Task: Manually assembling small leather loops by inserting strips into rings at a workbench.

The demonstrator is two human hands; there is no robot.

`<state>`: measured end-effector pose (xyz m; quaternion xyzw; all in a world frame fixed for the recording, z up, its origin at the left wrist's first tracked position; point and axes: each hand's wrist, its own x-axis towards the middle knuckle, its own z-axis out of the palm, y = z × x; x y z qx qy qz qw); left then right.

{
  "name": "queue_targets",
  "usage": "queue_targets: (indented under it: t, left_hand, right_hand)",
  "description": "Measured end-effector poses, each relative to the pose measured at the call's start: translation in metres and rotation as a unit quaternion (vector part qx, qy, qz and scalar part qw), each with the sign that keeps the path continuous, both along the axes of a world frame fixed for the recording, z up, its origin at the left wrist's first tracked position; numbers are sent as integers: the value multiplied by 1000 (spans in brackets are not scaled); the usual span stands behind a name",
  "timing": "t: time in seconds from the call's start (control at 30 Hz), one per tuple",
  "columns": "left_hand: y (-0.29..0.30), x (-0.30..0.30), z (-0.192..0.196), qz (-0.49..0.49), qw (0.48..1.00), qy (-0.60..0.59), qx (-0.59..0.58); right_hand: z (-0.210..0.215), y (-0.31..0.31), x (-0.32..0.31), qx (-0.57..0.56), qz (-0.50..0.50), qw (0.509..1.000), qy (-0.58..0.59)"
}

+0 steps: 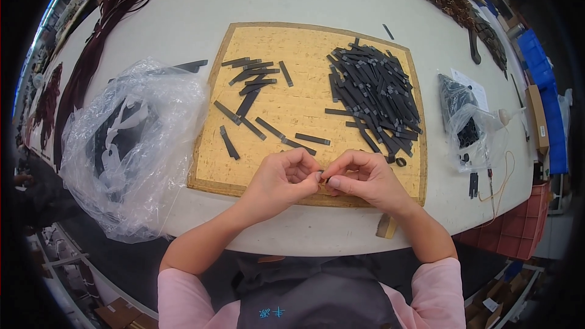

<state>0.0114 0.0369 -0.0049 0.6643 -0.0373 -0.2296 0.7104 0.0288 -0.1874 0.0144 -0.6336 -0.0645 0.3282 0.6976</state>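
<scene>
Close together over the near edge of a yellow board (286, 109), my left hand (283, 176) and my right hand (368, 180) are both closed in a pinch. A small black strip (325, 179) shows between the fingertips, mostly hidden by them. Just beyond my hands, several short black strips (312, 139) with grey ends lie scattered on the left half of the board. A dense pile of the same strips (378, 94) covers its right side. Beside my right hand sits a small curled black loop (400, 162).
A clear plastic bag (134, 152) with dark contents lies left of the board, and a smaller bag (466, 122) lies right. Dark red straps (103, 42) run along the table's left side. Chains (439, 0) lie at the far right. A red crate (518, 225) stands beyond the table's right edge.
</scene>
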Motion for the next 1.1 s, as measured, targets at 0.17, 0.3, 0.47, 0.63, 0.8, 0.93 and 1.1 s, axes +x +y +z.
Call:
queue_targets:
  t: [0.17,0.3,0.47,0.63,0.8,0.93,1.1]
  left_hand:
    - [-2,4,9,-21,992,99,-76]
    - [-2,2,6,-14,993,94,-63]
    - [-3,-1,3,-4,996,76,-38]
    - [-4,0,5,-27,998,60,-5]
    - [-9,-4,4,5,1000,17,7]
    - [-9,-5,3,28,998,-27,57]
    - [-8,-6,7,32,996,-41,74]
  right_hand:
    - [-6,-6,-1,21,1,999,-45]
    - [0,-4,0,-8,14,1000,-26]
    - [1,0,2,-24,-9,1000,7]
    - [-6,-7,6,-27,42,996,76]
    - [-11,-5,2,-33,32,999,6]
    - [2,-4,-1,-65,18,998,-1]
    - [2,-3,-1,-88,13,996,-21]
